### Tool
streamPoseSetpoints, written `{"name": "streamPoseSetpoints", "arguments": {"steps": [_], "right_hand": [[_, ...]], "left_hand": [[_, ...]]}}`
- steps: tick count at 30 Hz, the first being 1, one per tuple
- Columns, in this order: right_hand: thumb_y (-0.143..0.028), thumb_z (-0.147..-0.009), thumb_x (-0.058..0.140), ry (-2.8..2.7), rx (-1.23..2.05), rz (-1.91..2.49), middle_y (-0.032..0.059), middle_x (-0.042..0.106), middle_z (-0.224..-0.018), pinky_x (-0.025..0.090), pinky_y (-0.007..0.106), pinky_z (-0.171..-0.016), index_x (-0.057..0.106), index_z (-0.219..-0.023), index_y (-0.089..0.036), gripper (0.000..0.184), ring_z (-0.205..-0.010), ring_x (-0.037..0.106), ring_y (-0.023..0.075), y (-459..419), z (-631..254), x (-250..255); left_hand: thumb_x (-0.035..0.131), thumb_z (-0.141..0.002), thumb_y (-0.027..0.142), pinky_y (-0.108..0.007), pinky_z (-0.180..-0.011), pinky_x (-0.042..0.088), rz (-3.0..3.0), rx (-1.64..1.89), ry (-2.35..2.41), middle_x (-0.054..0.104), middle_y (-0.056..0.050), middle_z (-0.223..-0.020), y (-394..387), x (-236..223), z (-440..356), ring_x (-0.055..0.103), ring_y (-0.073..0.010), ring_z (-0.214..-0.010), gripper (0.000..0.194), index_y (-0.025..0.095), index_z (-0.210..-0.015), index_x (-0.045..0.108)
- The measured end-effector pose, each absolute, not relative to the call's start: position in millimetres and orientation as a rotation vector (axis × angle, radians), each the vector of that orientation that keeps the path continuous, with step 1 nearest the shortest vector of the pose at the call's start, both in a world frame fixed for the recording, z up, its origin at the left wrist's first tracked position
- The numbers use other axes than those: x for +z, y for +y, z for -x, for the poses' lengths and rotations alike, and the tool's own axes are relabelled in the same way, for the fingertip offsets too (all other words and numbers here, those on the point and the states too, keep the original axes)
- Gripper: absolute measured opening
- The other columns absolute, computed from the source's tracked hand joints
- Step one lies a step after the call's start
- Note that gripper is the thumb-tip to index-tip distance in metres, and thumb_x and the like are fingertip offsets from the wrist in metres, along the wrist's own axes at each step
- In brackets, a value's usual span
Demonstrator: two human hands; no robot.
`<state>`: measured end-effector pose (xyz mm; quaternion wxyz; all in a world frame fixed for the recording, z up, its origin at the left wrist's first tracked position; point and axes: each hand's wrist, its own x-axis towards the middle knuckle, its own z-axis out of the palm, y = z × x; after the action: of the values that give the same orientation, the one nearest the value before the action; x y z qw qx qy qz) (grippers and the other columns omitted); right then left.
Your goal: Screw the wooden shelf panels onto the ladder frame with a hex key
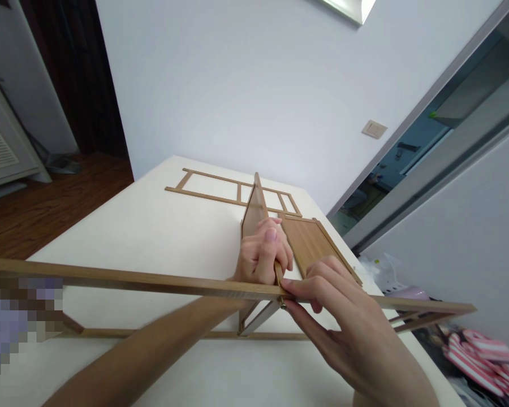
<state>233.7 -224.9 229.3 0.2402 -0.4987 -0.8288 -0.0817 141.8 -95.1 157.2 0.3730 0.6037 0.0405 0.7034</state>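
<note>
A wooden ladder-like frame [173,284] stands on edge across the front of the white table [186,226]. Behind it, a wooden panel [254,209] stands upright and runs away from me, its near end meeting the frame's top rail. My left hand [265,251] reaches through the frame and is wrapped round the panel's top edge close to that joint. At the joint a small brass-coloured screw [282,303] sticks out of the rail's near face. My right hand [339,316] pinches there, its index fingertip on the rail and its thumb at the screw.
A second wooden frame [203,196] lies flat near the wall. Right of the standing panel lies a flat wooden board [311,243]. Striped red-and-white cloth [477,356] and clutter sit beyond the table's right edge. A light switch [374,129] is on the wall.
</note>
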Motion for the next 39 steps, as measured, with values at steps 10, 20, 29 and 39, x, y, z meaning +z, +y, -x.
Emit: {"name": "streamPoseSetpoints", "arguments": {"steps": [10,20,29,39], "right_hand": [[-0.008,-0.099,0.065,-2.286,-0.222,1.277,-0.0007,0.058,-0.085,0.045,0.028,-0.070,0.060,-0.112,-0.023,0.020,-0.080,0.053,0.0156,-221,-237,228],[-0.014,-0.102,0.065,-2.288,-0.238,1.227,0.0012,0.058,-0.085,0.044,0.029,-0.071,0.060,-0.109,-0.022,0.011,-0.081,0.053,0.0173,-218,-242,223],[-0.014,-0.104,0.061,-2.281,-0.173,1.292,0.0013,0.059,-0.091,0.046,0.029,-0.078,0.057,-0.108,-0.022,0.009,-0.088,0.055,0.0168,-222,-237,226],[-0.016,-0.104,0.063,-2.279,-0.235,1.288,0.0002,0.058,-0.088,0.045,0.028,-0.074,0.057,-0.116,-0.022,0.014,-0.084,0.054,0.0163,-221,-240,223]], "left_hand": [[0.031,-0.111,0.032,-0.058,-0.131,0.034,-2.020,1.660,-0.009,0.040,-0.015,-0.170,-102,105,-98,0.034,-0.0308,-0.161,0.051,0.021,-0.160,0.043],[0.080,-0.091,0.041,-0.055,-0.124,0.046,-2.450,1.461,0.011,0.060,-0.015,-0.149,-84,130,-61,0.048,-0.0337,-0.149,0.069,0.027,-0.151,0.049],[0.074,-0.094,0.027,-0.053,-0.121,0.052,-2.419,1.560,-0.017,0.063,-0.016,-0.147,-89,127,-66,0.054,-0.0313,-0.147,0.063,0.021,-0.152,0.050],[0.075,-0.093,0.027,-0.048,-0.122,0.052,-2.433,1.620,-0.044,0.066,-0.018,-0.143,-86,125,-68,0.055,-0.0302,-0.147,0.059,0.014,-0.147,0.054]]}}
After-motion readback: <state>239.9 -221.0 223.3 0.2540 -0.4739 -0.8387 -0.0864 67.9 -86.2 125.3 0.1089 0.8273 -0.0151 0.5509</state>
